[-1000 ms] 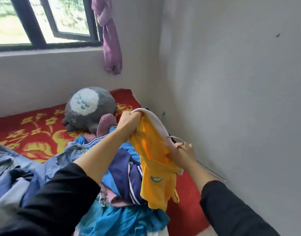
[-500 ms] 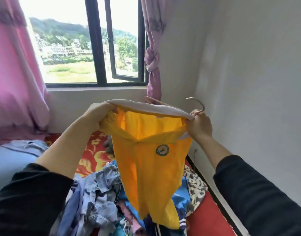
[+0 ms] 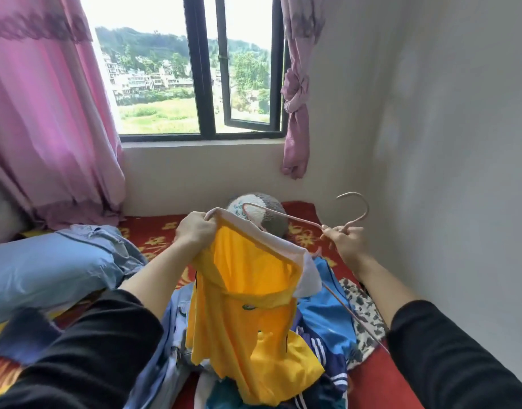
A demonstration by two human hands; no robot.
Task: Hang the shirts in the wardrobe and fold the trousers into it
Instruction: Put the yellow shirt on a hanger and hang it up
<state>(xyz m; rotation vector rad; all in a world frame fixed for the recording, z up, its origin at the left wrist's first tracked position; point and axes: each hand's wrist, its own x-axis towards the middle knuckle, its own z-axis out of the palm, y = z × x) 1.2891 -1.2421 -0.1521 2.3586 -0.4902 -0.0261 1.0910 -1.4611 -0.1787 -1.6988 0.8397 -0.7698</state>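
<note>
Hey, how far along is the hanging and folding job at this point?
Done: nothing visibly put away; no wardrobe in view. In hand: left hand grips the yellow shirt, right hand holds the hanger, not fully threaded. Left: the clothes pile on the bed.

**Daylit corner by the bed**

We face a dark-framed window [image 3: 200,84], one pane swung open onto green hills and buildings. A pink curtain [image 3: 47,113] hangs at left, a knotted curtain [image 3: 295,93] at right. Pale walls [image 3: 460,143] meet in the corner above a red flowered bedspread [image 3: 153,228].
</note>
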